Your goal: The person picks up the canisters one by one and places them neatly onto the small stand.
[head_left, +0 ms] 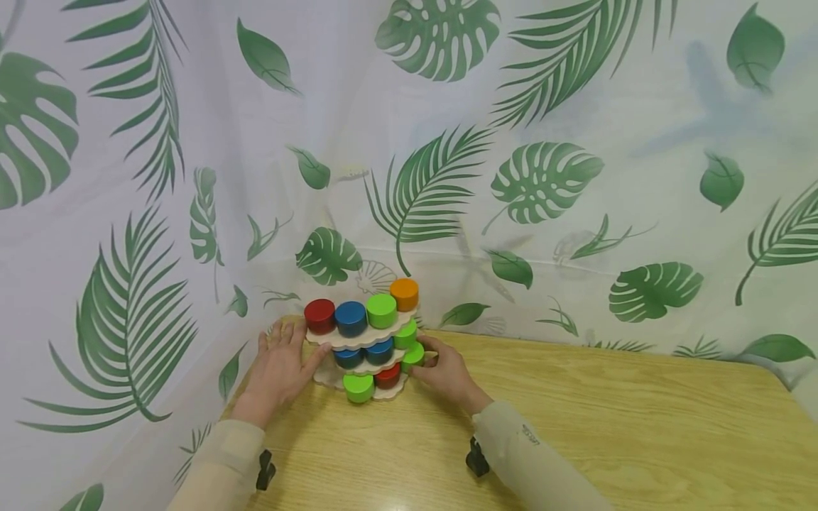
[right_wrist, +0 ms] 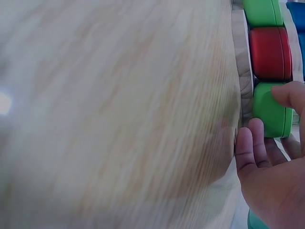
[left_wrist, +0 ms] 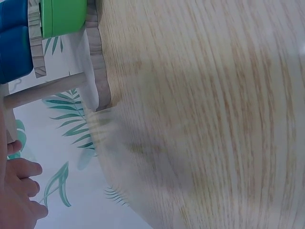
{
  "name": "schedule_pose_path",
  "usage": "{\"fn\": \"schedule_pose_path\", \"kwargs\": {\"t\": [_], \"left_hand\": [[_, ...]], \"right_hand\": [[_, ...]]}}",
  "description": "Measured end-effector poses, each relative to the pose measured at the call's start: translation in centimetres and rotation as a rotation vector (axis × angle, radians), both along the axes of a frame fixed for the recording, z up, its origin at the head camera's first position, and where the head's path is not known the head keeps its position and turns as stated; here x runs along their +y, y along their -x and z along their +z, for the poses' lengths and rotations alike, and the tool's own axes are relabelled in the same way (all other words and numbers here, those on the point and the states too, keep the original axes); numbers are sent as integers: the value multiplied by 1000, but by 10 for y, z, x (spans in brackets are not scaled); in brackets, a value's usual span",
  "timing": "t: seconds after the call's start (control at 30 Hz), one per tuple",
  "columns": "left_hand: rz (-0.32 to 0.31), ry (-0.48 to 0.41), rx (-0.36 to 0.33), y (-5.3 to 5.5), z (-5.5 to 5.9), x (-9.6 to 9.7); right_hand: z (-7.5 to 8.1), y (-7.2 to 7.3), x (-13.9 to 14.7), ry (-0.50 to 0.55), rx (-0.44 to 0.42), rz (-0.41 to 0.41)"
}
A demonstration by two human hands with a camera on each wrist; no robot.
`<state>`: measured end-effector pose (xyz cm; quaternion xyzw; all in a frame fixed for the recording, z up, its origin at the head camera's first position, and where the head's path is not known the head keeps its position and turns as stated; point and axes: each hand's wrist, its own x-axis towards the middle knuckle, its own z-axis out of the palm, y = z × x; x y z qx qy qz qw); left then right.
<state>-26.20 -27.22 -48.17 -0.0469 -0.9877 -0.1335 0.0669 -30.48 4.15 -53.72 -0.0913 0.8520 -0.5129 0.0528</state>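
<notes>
A wooden stand with several scalloped tiers (head_left: 329,382) holds coloured round blocks. Along its top tier sit a dark red block (head_left: 320,316), a blue block (head_left: 351,319), a green block (head_left: 381,311) and an orange block (head_left: 405,294). Lower down are blue blocks (head_left: 348,358), a red block (head_left: 387,376) and a front green block (head_left: 358,387). At the stand's left side, my left hand (head_left: 279,367) has extended fingers, the thumb by the top tier's edge. My right hand (head_left: 445,372) grips the green block (right_wrist: 270,109) at the bottom tier's right end, thumb over its face.
The stand is on a wood-grain table (head_left: 575,419), near its back left corner. A white curtain with green leaf prints (head_left: 549,234) hangs close behind and to the left. A support post (left_wrist: 45,90) rises between tiers.
</notes>
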Motion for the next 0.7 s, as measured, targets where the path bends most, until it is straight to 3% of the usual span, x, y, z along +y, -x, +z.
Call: {"fn": "schedule_pose_path", "kwargs": {"t": [0.43,0.7], "left_hand": [[-8,-45,-3,5,-7,-1],[10,-161,-8,5,0,-10]], "right_hand": [[2,-2,17,-15,-8,7],[11,-2,54,-117,51,28]]}}
